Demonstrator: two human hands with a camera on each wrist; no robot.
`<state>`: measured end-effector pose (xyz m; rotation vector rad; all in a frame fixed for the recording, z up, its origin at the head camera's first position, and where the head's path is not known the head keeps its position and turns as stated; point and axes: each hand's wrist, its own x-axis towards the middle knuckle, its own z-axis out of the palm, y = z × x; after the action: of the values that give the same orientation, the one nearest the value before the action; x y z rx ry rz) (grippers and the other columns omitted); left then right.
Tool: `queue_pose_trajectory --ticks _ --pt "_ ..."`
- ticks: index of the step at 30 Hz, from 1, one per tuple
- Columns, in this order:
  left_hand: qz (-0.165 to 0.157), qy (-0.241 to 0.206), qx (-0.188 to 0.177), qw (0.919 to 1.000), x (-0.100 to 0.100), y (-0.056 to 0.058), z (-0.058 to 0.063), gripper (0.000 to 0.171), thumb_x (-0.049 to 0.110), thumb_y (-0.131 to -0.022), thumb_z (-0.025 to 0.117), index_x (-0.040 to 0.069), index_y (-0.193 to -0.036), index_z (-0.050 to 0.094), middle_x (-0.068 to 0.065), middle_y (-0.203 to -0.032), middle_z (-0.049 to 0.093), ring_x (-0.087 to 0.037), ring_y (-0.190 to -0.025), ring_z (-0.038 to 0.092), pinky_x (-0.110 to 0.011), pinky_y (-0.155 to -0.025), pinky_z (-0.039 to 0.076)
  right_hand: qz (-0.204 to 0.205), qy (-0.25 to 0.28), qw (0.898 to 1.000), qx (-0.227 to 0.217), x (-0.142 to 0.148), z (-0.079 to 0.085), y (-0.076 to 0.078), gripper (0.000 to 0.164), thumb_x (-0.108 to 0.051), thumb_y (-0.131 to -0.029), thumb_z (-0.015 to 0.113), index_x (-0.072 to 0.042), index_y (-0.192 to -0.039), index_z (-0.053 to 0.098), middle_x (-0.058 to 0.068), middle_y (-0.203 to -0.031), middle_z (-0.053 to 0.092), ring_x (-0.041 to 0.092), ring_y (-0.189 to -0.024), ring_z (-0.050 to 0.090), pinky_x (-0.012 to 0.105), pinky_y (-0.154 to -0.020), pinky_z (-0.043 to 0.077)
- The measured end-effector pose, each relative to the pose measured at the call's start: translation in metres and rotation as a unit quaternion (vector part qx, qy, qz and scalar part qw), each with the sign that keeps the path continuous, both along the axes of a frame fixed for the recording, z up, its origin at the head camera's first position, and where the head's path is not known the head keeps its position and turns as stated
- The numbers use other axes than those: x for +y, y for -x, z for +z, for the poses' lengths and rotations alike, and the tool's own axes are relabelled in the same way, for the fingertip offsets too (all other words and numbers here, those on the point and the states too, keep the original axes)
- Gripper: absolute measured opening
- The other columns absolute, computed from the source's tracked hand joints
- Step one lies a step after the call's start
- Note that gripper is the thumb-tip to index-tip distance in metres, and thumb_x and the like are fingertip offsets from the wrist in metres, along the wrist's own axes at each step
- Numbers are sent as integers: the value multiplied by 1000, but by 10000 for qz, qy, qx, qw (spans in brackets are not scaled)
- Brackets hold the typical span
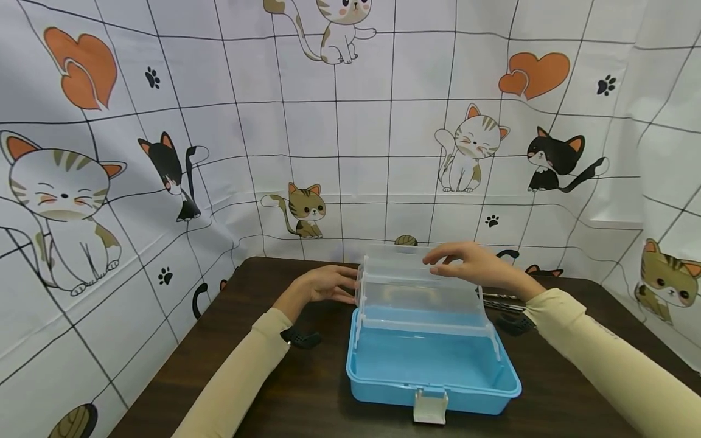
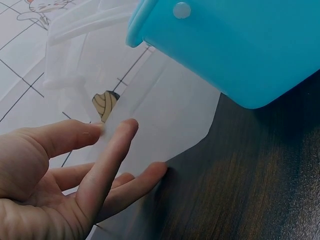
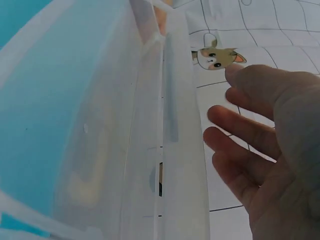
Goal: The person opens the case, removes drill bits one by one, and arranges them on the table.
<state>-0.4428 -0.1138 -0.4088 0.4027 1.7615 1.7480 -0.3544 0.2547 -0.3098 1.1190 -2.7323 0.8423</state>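
A light-blue plastic storage box [image 1: 432,398] stands on the table with its inside showing and a white latch [image 1: 430,407] hanging at the front. Its translucent lid and upper tray [image 1: 421,295] are swung up and back, against the wall side. At the left edge of the translucent part is my left hand [image 1: 325,284], fingers loosely extended, fingertips right at the edge. My right hand [image 1: 465,261] hovers over the upper right of the lid, its fingers bent softly with nothing between them. In the right wrist view, the fingers [image 3: 240,130] stand apart from the lid's rim [image 3: 182,125].
Several thin metal rods [image 1: 504,303] lie behind the box at the right, partly hidden by the right wrist. The dark wooden table [image 1: 306,389] meets a white cloth backdrop [image 1: 361,134] printed with cats. A black wrist device [image 1: 301,338] sits under the left wrist.
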Motion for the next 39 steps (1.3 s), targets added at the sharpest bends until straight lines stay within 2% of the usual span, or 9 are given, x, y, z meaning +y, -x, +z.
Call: queue_pose_trajectory --ticks 5,8,11,15,19,23,30,39 --pt "-29 -25 -16 10000 1 1 0 56 0 -99 65 -1 -150 44 -24 -131 59 -41 -106 68 -45 -90 59 158 -266 9994 -146 -5 -1 8 27 -26 -104 63 -13 -126 73 -2 -123 69 19 -106 66 49 -90 56" --pt "-42 -18 -22 10000 1 2 0 57 0 -98 66 -2 -150 44 -24 -130 59 -41 -106 68 -46 -91 58 224 -313 9991 -157 -8 -2 10 26 -22 -104 64 -9 -125 73 0 -121 71 20 -106 66 50 -94 55" --pt "-51 -20 -18 10000 2 3 1 57 -1 -98 66 -1 -150 44 -24 -130 60 -41 -106 68 -46 -91 58 271 -270 9992 -116 -10 -1 11 25 -15 -102 66 -5 -123 73 6 -119 71 24 -104 67 50 -92 56" --pt "-26 2 23 10000 3 3 2 56 0 -98 65 -1 -150 44 -24 -130 60 -41 -106 68 -46 -91 59 364 -269 9990 -57 -12 0 12 22 -9 -99 69 -2 -120 73 9 -114 72 24 -99 68 44 -88 59" --pt "20 30 -29 10000 2 2 2 55 -1 -99 64 -1 -151 44 -25 -129 59 -41 -105 68 -46 -90 59 427 -339 9985 -24 -14 -2 14 20 -7 -98 70 -3 -117 75 7 -112 73 23 -99 69 38 -85 60" --pt "0 50 22 10000 3 1 1 55 -1 -99 64 -1 -151 43 -25 -129 59 -41 -104 68 -45 -90 59 521 -464 9976 28 -16 0 14 18 -4 -96 70 -3 -113 76 7 -110 74 23 -98 69 37 -84 61" --pt "26 44 50 10000 3 0 1 55 -1 -99 64 -1 -151 44 -24 -130 59 -41 -105 68 -45 -90 59 597 -773 9951 118 -22 5 15 17 -2 -96 71 -2 -111 76 2 -101 74 16 -88 69 32 -78 61" --pt "18 38 33 10000 3 -1 1 57 0 -98 66 -1 -151 44 -24 -130 59 -41 -105 68 -45 -90 59 614 -1049 9925 -127 -26 9 18 15 3 -94 69 -5 -104 78 -1 -97 74 14 -87 70 31 -75 61"
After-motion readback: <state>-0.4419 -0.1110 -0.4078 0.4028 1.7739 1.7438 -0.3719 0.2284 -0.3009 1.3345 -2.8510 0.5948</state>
